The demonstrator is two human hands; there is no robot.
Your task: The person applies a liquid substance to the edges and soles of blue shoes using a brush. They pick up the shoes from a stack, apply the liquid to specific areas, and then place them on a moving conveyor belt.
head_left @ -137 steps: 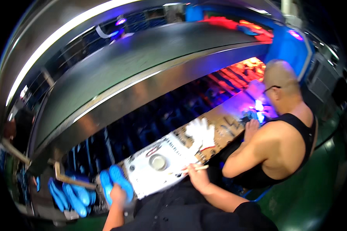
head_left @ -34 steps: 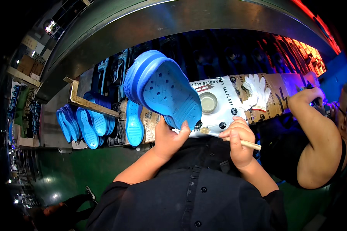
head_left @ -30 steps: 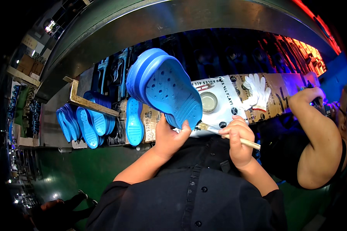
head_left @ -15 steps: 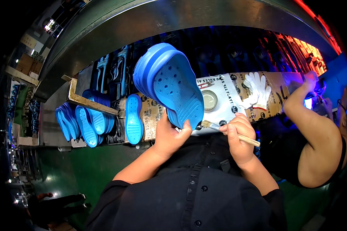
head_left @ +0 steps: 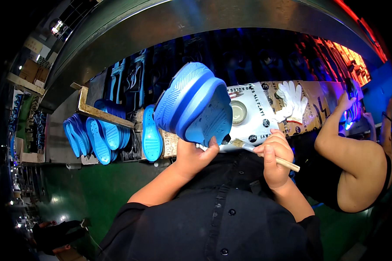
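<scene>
Both hands are occupied: the left hand (head_left: 195, 154) grips the tilted blue sole (head_left: 194, 102) by its lower end; the right hand (head_left: 275, 153) pinches the brush (head_left: 248, 147), bristles just beside the sole. Brushing seems in hand; a next stroke would need the sole steady.

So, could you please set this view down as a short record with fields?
Left hand: holds a blue shoe sole, tilted
Right hand: grips a brush, bristles close to the held sole
Centre: round container on a white sheet
Left side: lone sole; stacked soles near a wooden bar
Far right: another person, arm extended toward blue-violet light
</scene>
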